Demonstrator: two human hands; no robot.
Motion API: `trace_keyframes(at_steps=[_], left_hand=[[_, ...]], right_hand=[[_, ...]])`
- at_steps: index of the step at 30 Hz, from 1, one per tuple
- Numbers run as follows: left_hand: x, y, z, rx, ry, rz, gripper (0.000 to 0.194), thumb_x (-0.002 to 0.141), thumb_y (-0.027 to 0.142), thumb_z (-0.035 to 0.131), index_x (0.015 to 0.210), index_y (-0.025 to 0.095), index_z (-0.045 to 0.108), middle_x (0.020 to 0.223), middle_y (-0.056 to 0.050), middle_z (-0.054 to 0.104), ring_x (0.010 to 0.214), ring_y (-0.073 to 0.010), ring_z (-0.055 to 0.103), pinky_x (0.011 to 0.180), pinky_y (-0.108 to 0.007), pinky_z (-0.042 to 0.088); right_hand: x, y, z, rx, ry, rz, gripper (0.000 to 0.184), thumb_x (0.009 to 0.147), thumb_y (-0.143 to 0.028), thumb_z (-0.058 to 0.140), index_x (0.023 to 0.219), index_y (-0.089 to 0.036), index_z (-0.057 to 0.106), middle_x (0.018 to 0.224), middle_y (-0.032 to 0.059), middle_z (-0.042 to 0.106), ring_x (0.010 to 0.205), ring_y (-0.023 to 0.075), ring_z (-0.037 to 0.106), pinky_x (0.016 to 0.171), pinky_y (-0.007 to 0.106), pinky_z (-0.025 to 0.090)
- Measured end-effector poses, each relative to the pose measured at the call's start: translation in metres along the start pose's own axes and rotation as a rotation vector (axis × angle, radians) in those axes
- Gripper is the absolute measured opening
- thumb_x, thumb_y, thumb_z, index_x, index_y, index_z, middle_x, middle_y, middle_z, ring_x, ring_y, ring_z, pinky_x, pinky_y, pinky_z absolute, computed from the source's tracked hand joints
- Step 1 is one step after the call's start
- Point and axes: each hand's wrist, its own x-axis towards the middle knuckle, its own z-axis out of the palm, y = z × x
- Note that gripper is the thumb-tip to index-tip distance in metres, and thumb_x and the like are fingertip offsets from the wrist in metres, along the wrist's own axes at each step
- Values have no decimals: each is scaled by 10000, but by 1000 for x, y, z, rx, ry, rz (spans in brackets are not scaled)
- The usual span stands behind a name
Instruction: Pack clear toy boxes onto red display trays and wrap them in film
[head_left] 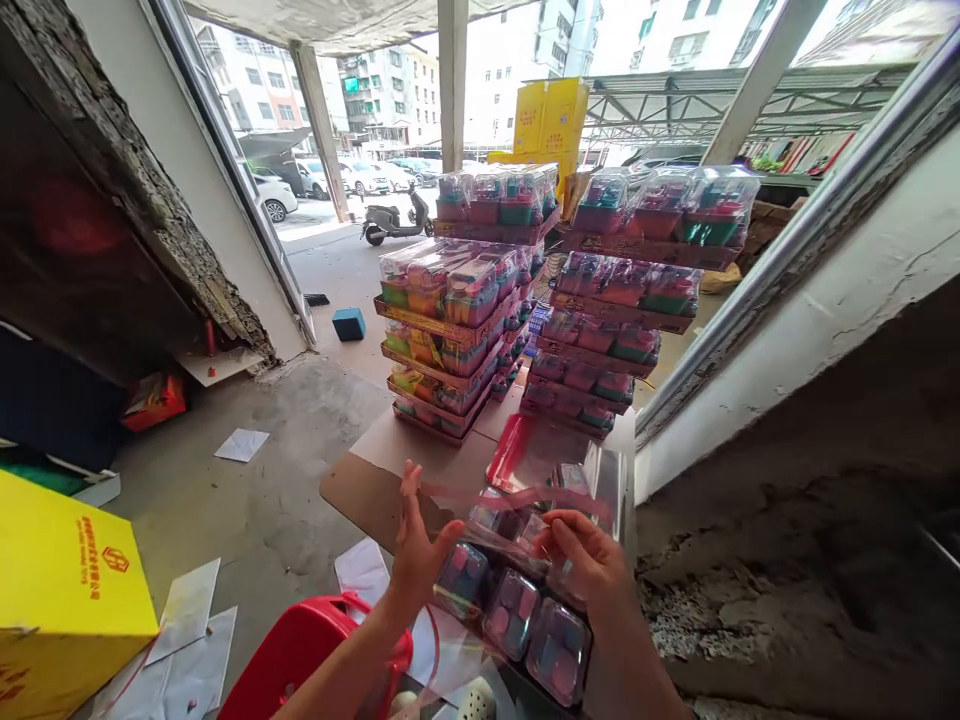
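1. While the left hand [420, 560] stands raised with fingers and thumb spread wide, one transparent plastic film with a pink band [465, 497] extends from beside its fingers toward the other hand; whether the left fingers bear on it, cannot tell.
2. Right hand [589, 565]: one, narrow grip, thumb and forefinger together, apparently pinching the film.
3. Clear-lidded boxes [511, 612], pink and teal contents: one grouped set, below and between the hands, partly under film. Its front row of three slants from far left to near right; the pink band crosses side to side beyond that row. The right hand is nearer, over the set's right side; the left is just beside its left end.
4. Red-edged clear plastic sheets [517, 455]: lying flat, beyond the set.
5. Packed box stacks, two in front: left stack [439, 375], right stack [585, 370], on trays, farther off.
6. Cardboard sheet [367, 490]: beneath the left stack.
7. Red plastic article [300, 640]: near the left forearm, type uncertain.
8. Yellow carton [67, 580]: printed, far left.
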Motion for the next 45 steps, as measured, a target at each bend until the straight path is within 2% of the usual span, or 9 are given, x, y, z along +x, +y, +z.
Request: trace_keyframes(at_steps=[2,5,10,15,18,21,26,36,45], left_hand=[[23,1,-11,-229,-191,-211,776,655,666,609,1230,156,499,1352,-178,496,1281,-332,426,1049,-464,350],[40,12,-23,-524,-465,-383,533,628,577,701,901,121,668,923,-133,720,895,-262,660,864,-374,483],[30,35,-32,-784,-508,-448,404,605,489,767,732,120,662,610,-37,685,578,-169,652,661,-310,521],[11,53,-34,-715,-586,-402,415,634,503,738,761,116,657,598,-28,672,574,-149,637,634,-273,515],[-1,64,-39,-599,-621,-300,343,718,449,668,787,112,660,611,-26,661,593,-141,619,625,-248,496],[-9,72,-48,-444,-682,-130,257,807,328,554,839,105,677,704,-41,673,659,-142,609,643,-230,482],[-14,75,-66,-308,-741,8,247,848,232,442,846,109,656,741,-49,684,694,-152,624,672,-227,485],[-15,70,-85,-229,-742,-1,267,825,184,415,860,108,669,716,-44,694,661,-139,638,640,-207,487],[-21,62,-83,-55,-500,30,408,856,221,426,1226,113,561,834,-65,743,726,-175,681,711,-269,513]], right_hand=[[-9,-8,-1,-10,21,7,415,602,-573,725,753,-194,652,615,28,655,557,172,602,586,308,503],[-20,-16,0,-18,121,27,451,553,-586,746,742,-187,654,624,35,661,570,181,611,597,308,500],[-34,-5,-6,-181,296,10,516,578,-611,699,835,-172,610,709,60,660,644,226,617,645,371,498],[-57,0,13,-921,804,-839,410,763,-384,651,1097,-169,546,1006,132,586,958,271,535,764,401,445],[-70,-9,46,-1197,493,-1150,279,848,-258,594,1116,-193,550,950,92,593,912,215,546,793,350,428],[-71,-16,74,-1214,167,-1115,154,905,-266,510,1015,-194,591,885,53,610,834,174,553,761,301,428],[-66,-16,89,-1179,76,-1108,123,905,-214,503,914,-172,618,782,33,609,747,163,527,726,284,432],[-72,-13,104,-1067,57,-1001,114,907,-185,469,831,-198,552,780,15,583,763,152,527,721,263,436],[-83,-9,123,-1194,392,-903,333,870,-525,474,815,-204,542,805,44,543,756,198,515,672,322,394]])
